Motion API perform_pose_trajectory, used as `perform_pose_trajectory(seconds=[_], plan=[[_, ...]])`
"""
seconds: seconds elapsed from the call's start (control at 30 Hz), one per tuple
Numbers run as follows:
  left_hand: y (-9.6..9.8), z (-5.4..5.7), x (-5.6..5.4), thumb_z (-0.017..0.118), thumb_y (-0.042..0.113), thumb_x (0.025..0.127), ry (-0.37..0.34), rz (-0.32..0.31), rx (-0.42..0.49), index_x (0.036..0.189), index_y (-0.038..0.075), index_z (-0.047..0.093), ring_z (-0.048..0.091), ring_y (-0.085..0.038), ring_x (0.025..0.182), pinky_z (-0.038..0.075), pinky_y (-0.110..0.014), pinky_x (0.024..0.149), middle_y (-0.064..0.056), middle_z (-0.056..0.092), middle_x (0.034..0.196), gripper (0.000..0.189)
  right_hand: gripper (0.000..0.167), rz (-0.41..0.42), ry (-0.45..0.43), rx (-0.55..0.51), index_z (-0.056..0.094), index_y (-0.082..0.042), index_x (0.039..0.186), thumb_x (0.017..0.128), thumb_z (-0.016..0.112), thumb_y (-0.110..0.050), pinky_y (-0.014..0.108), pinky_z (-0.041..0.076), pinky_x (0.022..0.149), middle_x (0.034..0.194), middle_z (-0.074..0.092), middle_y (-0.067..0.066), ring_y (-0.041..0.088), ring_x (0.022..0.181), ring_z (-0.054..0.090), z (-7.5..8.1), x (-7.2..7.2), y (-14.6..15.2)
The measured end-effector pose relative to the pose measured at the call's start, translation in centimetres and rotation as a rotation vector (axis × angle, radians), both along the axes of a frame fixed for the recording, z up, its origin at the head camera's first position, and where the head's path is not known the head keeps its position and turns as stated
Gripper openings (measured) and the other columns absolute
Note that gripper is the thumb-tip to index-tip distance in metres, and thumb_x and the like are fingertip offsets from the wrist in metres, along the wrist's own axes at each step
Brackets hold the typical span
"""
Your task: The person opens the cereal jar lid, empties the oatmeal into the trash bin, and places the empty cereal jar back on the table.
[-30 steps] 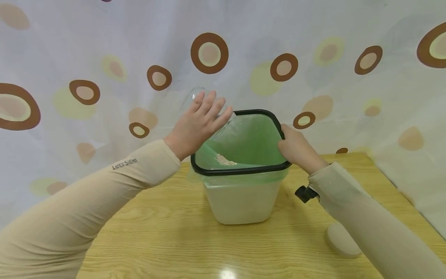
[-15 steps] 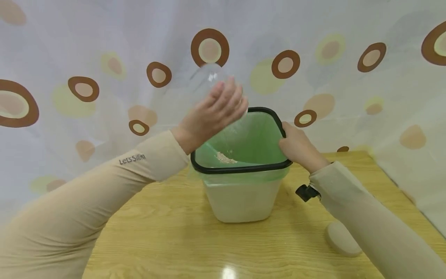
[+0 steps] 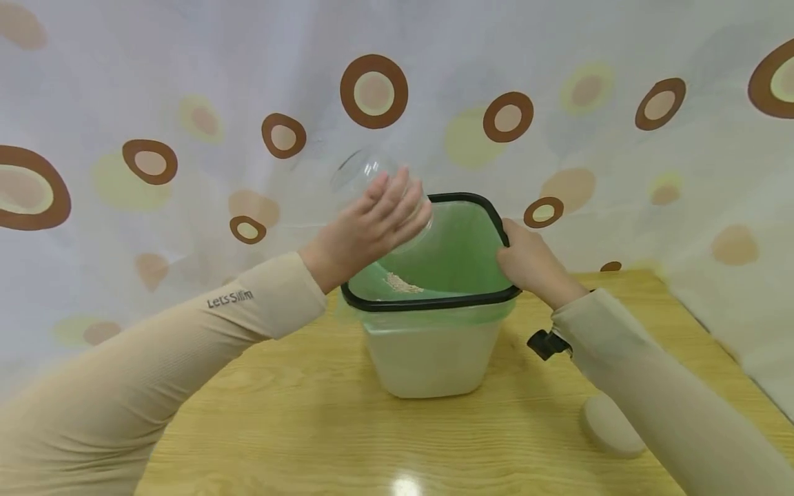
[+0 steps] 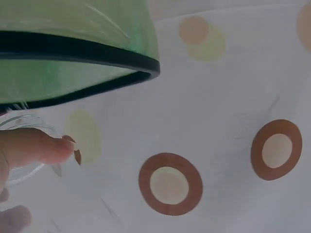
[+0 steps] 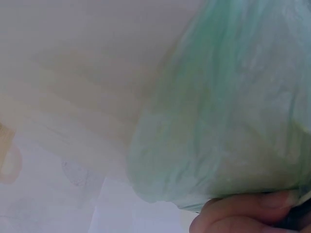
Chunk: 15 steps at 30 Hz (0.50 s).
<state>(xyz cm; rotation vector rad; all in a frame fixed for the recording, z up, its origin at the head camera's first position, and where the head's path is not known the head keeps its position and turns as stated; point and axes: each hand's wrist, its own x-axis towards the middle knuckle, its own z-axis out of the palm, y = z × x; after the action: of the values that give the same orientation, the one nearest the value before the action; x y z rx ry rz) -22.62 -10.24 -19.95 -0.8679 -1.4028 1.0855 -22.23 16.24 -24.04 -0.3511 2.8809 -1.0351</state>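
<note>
In the head view my left hand holds a clear jar, bottom up and tilted, over the left side of a small bin. The jar's round mouth rim shows beside a finger in the left wrist view. A green plastic bag lines the bin, its edge folded over outside under a black rim frame. Pale flakes lie inside on the bag. My right hand grips the frame's right side, with the bag hanging past its fingers in the right wrist view.
The bin stands upright on a wood-grain table. A beige round, flat object lies at the right, partly behind the right sleeve. Behind the table hangs a white curtain with brown and yellow ovals.
My left hand has risen with the jar, then dropped back, ending slightly right of where it was. The right hand keeps its grip, and the bin and flakes look the same.
</note>
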Motion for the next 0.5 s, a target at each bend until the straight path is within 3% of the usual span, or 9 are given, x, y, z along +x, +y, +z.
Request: perform_pose_trajectory(seconds=[0.07,0.17,0.37,0.5], plan=[[-0.13,0.0,-0.39,0.055,0.005,0.095,-0.049,-0.031,0.112,0.126,0.016,0.052,0.05,-0.029,0.122,0.035,-0.04,0.105,-0.009,0.054,0.127,0.033,0.05,-0.004,-0.001,0.001,0.027,0.009,0.144,0.096,0.029,-0.004,0.053,0.043,0.085,0.128,0.048,0.033,0.043,0.108,0.052,-0.11,0.01,0.12],[-0.48,0.05,-0.74,0.056,0.001,0.092,-0.11,-0.08,0.198,0.123,0.014,0.052,0.051,-0.031,0.12,0.036,-0.041,0.104,-0.01,0.055,0.125,0.033,0.051,-0.011,-0.003,0.004,0.027,0.009,0.145,0.095,0.029,-0.004,0.053,0.043,0.084,0.128,0.048,0.033,0.042,0.107,0.052,-0.22,0.03,0.22],[-0.95,-0.22,-0.59,0.057,-0.004,0.087,-0.208,-0.139,0.246,0.124,0.012,0.053,0.051,-0.033,0.119,0.039,-0.045,0.101,-0.013,0.055,0.125,0.04,0.051,-0.014,0.002,0.003,0.028,0.008,0.144,0.095,0.028,-0.004,0.049,0.044,0.079,0.124,0.05,0.031,0.04,0.1,0.054,0.02,0.1,0.23],[-1.0,-0.14,-0.71,0.058,-0.005,0.086,-0.193,-0.172,0.242,0.123,0.011,0.054,0.052,-0.033,0.118,0.04,-0.045,0.099,-0.013,0.056,0.124,0.04,0.049,-0.008,0.006,0.015,0.029,0.008,0.143,0.096,0.028,-0.004,0.05,0.045,0.079,0.122,0.05,0.031,0.041,0.099,0.054,0.06,0.0,0.29]])
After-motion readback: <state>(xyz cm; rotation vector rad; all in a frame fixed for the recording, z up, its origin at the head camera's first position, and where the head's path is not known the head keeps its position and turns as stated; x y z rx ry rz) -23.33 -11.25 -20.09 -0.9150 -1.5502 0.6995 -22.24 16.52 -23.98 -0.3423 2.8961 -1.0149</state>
